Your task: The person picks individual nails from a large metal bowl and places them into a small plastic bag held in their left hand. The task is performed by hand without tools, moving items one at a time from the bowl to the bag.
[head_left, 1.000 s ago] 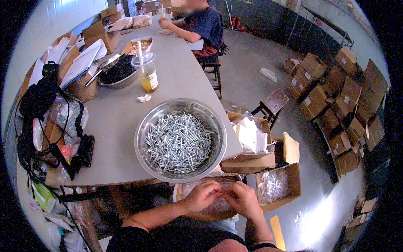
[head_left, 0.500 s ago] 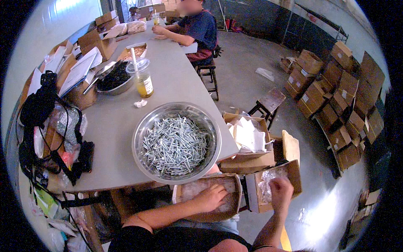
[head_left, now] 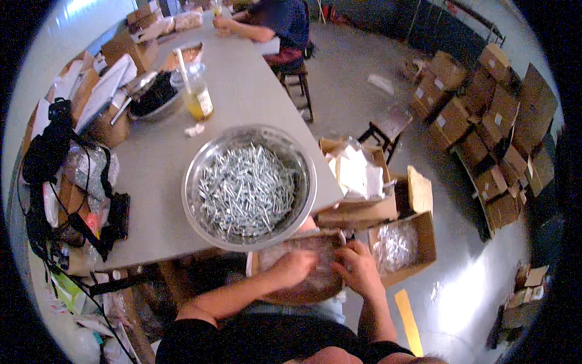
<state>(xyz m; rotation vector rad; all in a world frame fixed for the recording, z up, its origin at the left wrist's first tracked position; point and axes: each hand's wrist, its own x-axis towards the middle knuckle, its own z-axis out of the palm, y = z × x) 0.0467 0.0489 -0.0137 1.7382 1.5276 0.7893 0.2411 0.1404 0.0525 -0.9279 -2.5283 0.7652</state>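
Observation:
On my lap rests a shallow cardboard box that looks lined with clear plastic. My left hand is over it, closed and a little blurred; what its fingers hold, if anything, cannot be made out. Over the box's right edge is my right hand, fingers bent in and pinched toward the left hand, their contents too small to name. A steel bowl full of silvery screws stands at the table corner, just beyond both hands. Right of my right hand, an open carton contains clear plastic bags.
A carton of white papers stands beside the table. A drink cup, a bowl of dark pieces and a black strapped bag lie along the table. A co-worker sits farther up. Cartons are stacked at right.
My right hand has come left from the bag carton to the box on my lap. My left hand has shifted slightly up and left, its fingers drawn in. The whole view has tilted a little.

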